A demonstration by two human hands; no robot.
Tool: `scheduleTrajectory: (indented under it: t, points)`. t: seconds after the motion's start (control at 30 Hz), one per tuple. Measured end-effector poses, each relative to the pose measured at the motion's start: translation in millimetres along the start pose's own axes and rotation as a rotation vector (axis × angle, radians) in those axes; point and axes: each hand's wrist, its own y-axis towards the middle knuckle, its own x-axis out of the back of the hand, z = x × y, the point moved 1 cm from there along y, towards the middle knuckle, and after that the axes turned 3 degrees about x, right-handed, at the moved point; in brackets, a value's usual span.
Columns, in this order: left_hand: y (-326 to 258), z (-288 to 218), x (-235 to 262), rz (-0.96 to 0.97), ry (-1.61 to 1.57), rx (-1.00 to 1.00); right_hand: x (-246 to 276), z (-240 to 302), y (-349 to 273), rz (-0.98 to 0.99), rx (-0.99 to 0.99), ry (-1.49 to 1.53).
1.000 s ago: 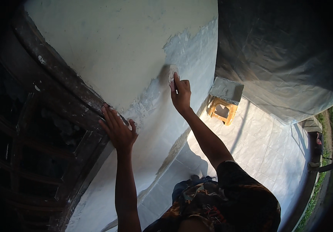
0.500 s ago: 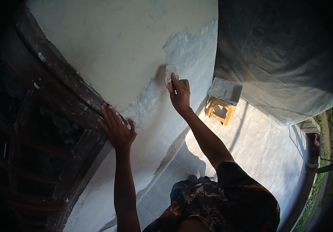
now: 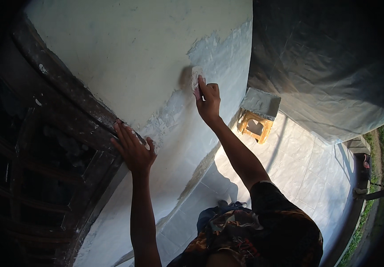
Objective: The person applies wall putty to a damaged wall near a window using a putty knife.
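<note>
My right hand (image 3: 208, 99) is closed round a plaster-smeared putty knife (image 3: 196, 76), a flat pale blade with a pinkish lower part. The blade is at the wall (image 3: 125, 49), beside the ragged border between its beige surface and a whitish-grey coated patch (image 3: 227, 58); whether it touches cannot be told. My left hand (image 3: 135, 151) lies with fingers stretched on the edge of a dark wooden frame (image 3: 85, 100), where it meets the wall. White smears mark its fingers and the wood.
A yellow stool (image 3: 255, 127) stands on the pale tiled floor (image 3: 299, 164), with a grey plaster-coated box-like container (image 3: 261, 103) on it. A dark plastic sheet (image 3: 321, 66) hangs at the right. The dark frame has lattice panes (image 3: 45, 187) at the left.
My right hand and the putty knife have moved slightly up along the wall, and the blade appears more edge-on. My left hand stays on the frame edge.
</note>
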Motion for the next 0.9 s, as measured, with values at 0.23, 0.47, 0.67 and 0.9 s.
scheduleTrajectory:
  t: [0.23, 0.47, 0.67, 0.9]
  points:
    - [-3, 5, -3, -0.006, -0.005, -0.006, -26, 18, -11, 0.091, 0.080, 0.053]
    - [-1, 2, -1, -0.025, 0.001, -0.032, 2, -4, -29, 0.068, -0.121, 0.020]
    - [-2, 0, 0, 0.011, -0.022, -0.004, -22, 27, 24, 0.071, 0.049, 0.076]
    - [3, -3, 4, 0.027, -0.020, -0.001, 11, 25, -48, 0.107, -0.043, 0.060]
